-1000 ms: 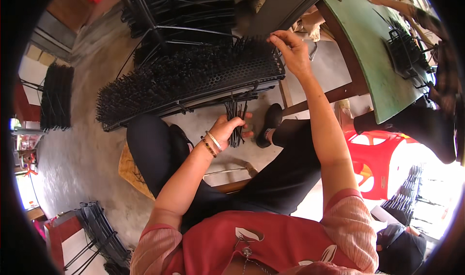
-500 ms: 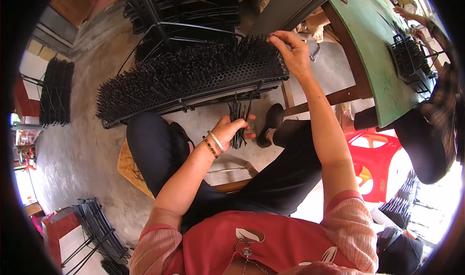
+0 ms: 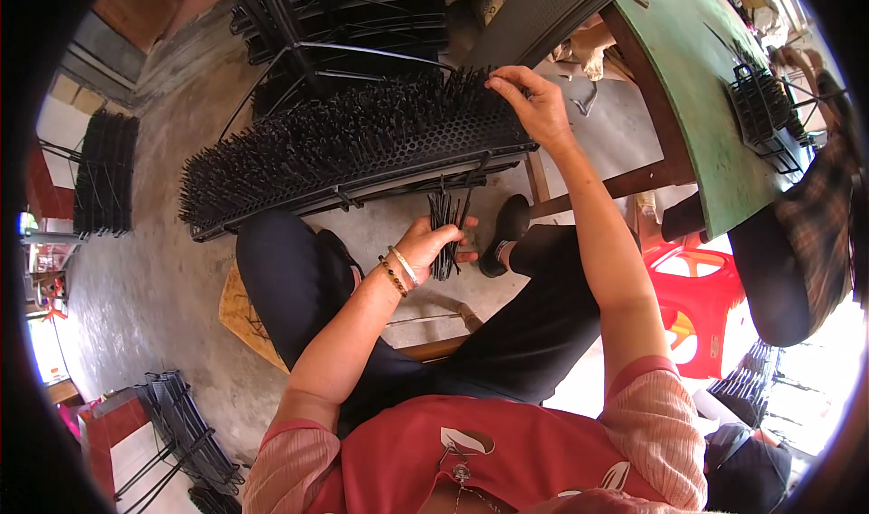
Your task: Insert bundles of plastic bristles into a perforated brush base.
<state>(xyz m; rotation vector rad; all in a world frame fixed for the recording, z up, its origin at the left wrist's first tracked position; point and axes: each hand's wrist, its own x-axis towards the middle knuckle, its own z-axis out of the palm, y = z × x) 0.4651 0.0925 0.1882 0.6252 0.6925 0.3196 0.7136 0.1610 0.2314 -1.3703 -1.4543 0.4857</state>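
A long black perforated metal panel (image 3: 425,152) bristling with thin black rods lies across a frame in front of my knees. My right hand (image 3: 534,106) is at its right end, fingertips pinched on one rod among the upright ones. My left hand (image 3: 430,247) is below the panel, shut on a bundle of black rods (image 3: 445,229) that stick up from my fist. Bracelets sit on my left wrist.
Black wire racks (image 3: 362,16) are stacked behind the panel. A green table (image 3: 715,88) stands at right, where another person (image 3: 815,197) works on a small black rack (image 3: 760,115). A red plastic stool (image 3: 692,306) is by my right leg. More black frames (image 3: 104,174) stand at left.
My right hand has shifted slightly along the panel's right end, handling rods there. My left hand keeps the bundle in about the same place.
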